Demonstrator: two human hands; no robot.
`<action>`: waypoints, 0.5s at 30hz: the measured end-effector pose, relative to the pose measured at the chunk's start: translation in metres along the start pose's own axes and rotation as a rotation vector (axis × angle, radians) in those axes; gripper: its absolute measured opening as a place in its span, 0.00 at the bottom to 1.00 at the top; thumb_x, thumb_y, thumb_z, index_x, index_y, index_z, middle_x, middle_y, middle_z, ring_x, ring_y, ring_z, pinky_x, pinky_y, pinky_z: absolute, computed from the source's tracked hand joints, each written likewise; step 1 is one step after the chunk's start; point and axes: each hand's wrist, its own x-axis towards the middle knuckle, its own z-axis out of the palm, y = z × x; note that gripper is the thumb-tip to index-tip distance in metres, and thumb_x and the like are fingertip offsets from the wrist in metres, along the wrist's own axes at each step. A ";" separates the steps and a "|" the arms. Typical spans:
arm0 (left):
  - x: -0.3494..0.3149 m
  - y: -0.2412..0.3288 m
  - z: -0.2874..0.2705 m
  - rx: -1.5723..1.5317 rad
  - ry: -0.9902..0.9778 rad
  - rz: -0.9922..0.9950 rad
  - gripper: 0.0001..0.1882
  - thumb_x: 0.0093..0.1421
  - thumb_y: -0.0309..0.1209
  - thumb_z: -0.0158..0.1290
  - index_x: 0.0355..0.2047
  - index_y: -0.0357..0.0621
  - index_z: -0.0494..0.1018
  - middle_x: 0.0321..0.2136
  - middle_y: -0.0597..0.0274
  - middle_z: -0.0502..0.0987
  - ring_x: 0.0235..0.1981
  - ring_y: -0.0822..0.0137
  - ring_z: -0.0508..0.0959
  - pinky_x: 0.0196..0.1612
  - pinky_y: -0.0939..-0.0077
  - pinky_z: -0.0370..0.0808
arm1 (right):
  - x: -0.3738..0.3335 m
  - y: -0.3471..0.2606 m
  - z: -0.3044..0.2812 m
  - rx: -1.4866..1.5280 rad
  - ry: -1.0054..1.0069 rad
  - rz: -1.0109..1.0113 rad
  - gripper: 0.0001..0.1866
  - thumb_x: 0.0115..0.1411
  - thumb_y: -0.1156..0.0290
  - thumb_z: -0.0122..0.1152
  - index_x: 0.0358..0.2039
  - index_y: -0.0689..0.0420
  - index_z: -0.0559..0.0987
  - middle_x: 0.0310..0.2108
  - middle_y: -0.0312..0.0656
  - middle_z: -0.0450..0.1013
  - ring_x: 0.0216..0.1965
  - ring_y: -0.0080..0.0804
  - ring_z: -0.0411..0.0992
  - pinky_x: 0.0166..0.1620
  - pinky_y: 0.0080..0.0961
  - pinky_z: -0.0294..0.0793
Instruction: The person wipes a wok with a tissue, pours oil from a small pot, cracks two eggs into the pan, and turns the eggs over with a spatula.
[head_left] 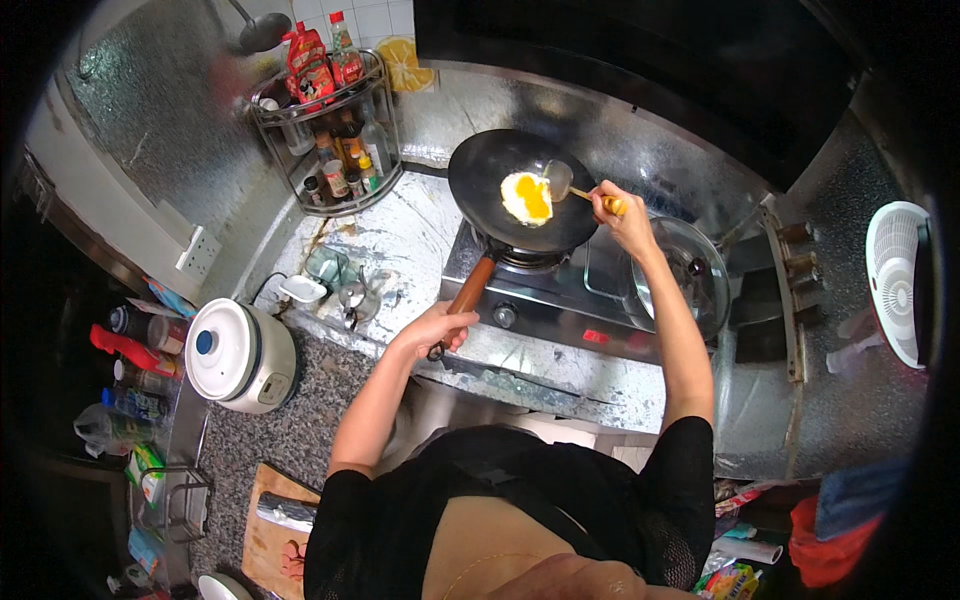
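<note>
A black wok (480,175) is over the left burner of the gas stove (625,335), with a fried egg (527,198), white with a broken-looking yellow yolk, inside it. My left hand (437,328) is closed around the wok's brown wooden handle (473,287). In my right hand (625,217) is a metal spatula (560,178) with a yellowish handle. Its head lies in the wok, right beside the egg's right edge; whether it touches the egg I cannot tell.
A glass lid (715,262) rests on the stove's right side. Far left stands a corner rack (325,208) of sauce bottles. A white rice cooker (265,385) sits on the granite counter, nearer a cutting board (262,540) with a knife (285,510). The range hood (640,60) hangs behind the stove.
</note>
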 end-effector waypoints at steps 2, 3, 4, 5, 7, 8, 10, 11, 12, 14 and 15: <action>0.000 0.001 0.001 -0.004 0.004 0.000 0.13 0.51 0.34 0.52 0.29 0.38 0.62 0.14 0.65 0.65 0.11 0.76 0.65 0.13 0.83 0.61 | -0.002 -0.014 -0.014 -0.149 -0.046 -0.071 0.04 0.49 0.74 0.52 0.25 0.59 0.68 0.21 0.50 0.67 0.26 0.52 0.66 0.28 0.31 0.65; 0.000 0.000 0.001 -0.006 0.001 0.001 0.13 0.51 0.34 0.52 0.29 0.38 0.62 0.14 0.65 0.65 0.11 0.76 0.65 0.13 0.83 0.61 | -0.003 -0.012 -0.019 -0.153 -0.035 -0.062 0.05 0.50 0.72 0.52 0.24 0.59 0.68 0.18 0.47 0.68 0.22 0.43 0.69 0.25 0.27 0.66; 0.000 0.000 0.001 -0.008 -0.001 0.004 0.13 0.51 0.34 0.52 0.29 0.38 0.62 0.14 0.65 0.65 0.11 0.76 0.65 0.13 0.83 0.61 | -0.006 -0.020 -0.028 -0.096 -0.033 0.034 0.05 0.51 0.72 0.52 0.24 0.58 0.68 0.16 0.45 0.67 0.19 0.37 0.69 0.24 0.26 0.66; -0.001 0.000 0.001 -0.010 -0.003 0.008 0.13 0.51 0.34 0.52 0.29 0.38 0.62 0.14 0.65 0.65 0.11 0.76 0.65 0.13 0.83 0.61 | -0.008 -0.028 -0.036 -0.040 -0.030 0.129 0.05 0.52 0.71 0.52 0.24 0.58 0.68 0.15 0.43 0.67 0.17 0.30 0.69 0.22 0.24 0.66; 0.000 -0.002 0.000 -0.007 -0.002 0.012 0.13 0.51 0.34 0.52 0.29 0.39 0.63 0.14 0.66 0.65 0.11 0.76 0.65 0.13 0.83 0.61 | -0.012 -0.032 -0.049 -0.003 0.059 0.141 0.06 0.55 0.70 0.50 0.24 0.58 0.70 0.14 0.36 0.67 0.14 0.19 0.67 0.19 0.18 0.65; 0.002 -0.004 -0.002 -0.003 0.002 0.009 0.13 0.51 0.35 0.52 0.29 0.39 0.64 0.14 0.67 0.65 0.11 0.76 0.65 0.13 0.84 0.62 | -0.014 -0.037 -0.056 0.053 0.081 0.176 0.07 0.55 0.70 0.49 0.24 0.59 0.70 0.14 0.35 0.67 0.14 0.18 0.67 0.19 0.16 0.65; 0.002 -0.003 -0.002 0.005 0.010 0.006 0.13 0.51 0.36 0.52 0.29 0.40 0.64 0.13 0.67 0.65 0.10 0.77 0.65 0.13 0.84 0.62 | -0.016 -0.038 -0.068 0.073 0.094 0.205 0.09 0.56 0.70 0.49 0.24 0.62 0.71 0.15 0.35 0.68 0.14 0.18 0.68 0.18 0.14 0.66; 0.003 -0.003 -0.001 0.007 0.012 0.006 0.13 0.51 0.36 0.52 0.28 0.40 0.64 0.13 0.67 0.65 0.10 0.77 0.65 0.13 0.84 0.62 | -0.016 -0.040 -0.071 0.120 0.110 0.246 0.09 0.56 0.70 0.48 0.24 0.62 0.71 0.15 0.35 0.69 0.13 0.18 0.68 0.17 0.15 0.66; 0.003 -0.004 -0.001 0.007 0.014 0.007 0.13 0.51 0.36 0.52 0.28 0.40 0.64 0.13 0.67 0.65 0.10 0.77 0.64 0.13 0.84 0.62 | -0.016 -0.043 -0.073 0.146 0.108 0.255 0.10 0.56 0.70 0.48 0.23 0.62 0.71 0.16 0.35 0.69 0.13 0.18 0.68 0.17 0.15 0.66; 0.002 -0.003 -0.001 0.009 0.015 0.006 0.12 0.51 0.35 0.52 0.28 0.40 0.64 0.13 0.67 0.65 0.10 0.77 0.64 0.13 0.84 0.61 | -0.014 -0.046 -0.076 0.169 0.088 0.268 0.11 0.57 0.69 0.48 0.23 0.62 0.70 0.16 0.36 0.69 0.13 0.18 0.67 0.17 0.14 0.66; 0.002 -0.003 -0.001 0.007 0.014 0.004 0.12 0.51 0.35 0.52 0.28 0.40 0.64 0.13 0.67 0.65 0.10 0.77 0.64 0.13 0.84 0.61 | -0.012 -0.047 -0.076 0.168 0.067 0.272 0.11 0.58 0.68 0.47 0.23 0.62 0.69 0.16 0.37 0.69 0.13 0.18 0.66 0.17 0.13 0.65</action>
